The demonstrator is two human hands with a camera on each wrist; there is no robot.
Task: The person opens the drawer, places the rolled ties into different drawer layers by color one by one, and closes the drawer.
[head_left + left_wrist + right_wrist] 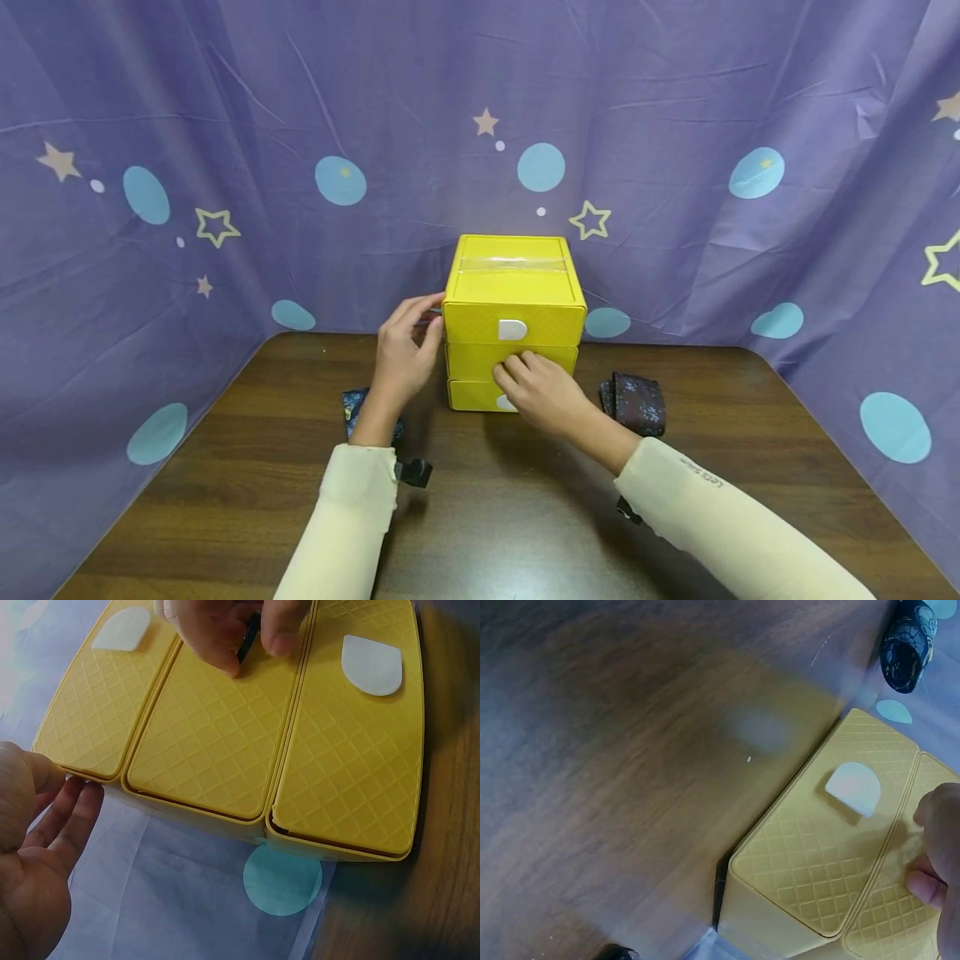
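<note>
A yellow three-drawer box (517, 279) stands at the back of the table, with clear tape across its top. My left hand (408, 342) rests its fingertips on the box's left side near the upper front corner, fingers mostly straight. At the middle drawer (202, 742), my right hand (540, 392) has its fingers curled and pinches at the spot where the handle sits; the fingers hide that handle. White tabs show on the top drawer (551, 325) and the bottom drawer (810, 862). All three drawer fronts look closed.
A folded dark patterned cloth (637, 404) lies right of the box. Another blue patterned cloth (354, 407) lies to the left, partly behind my left wrist. The brown wooden table (480, 517) backs onto a purple curtain (420, 100).
</note>
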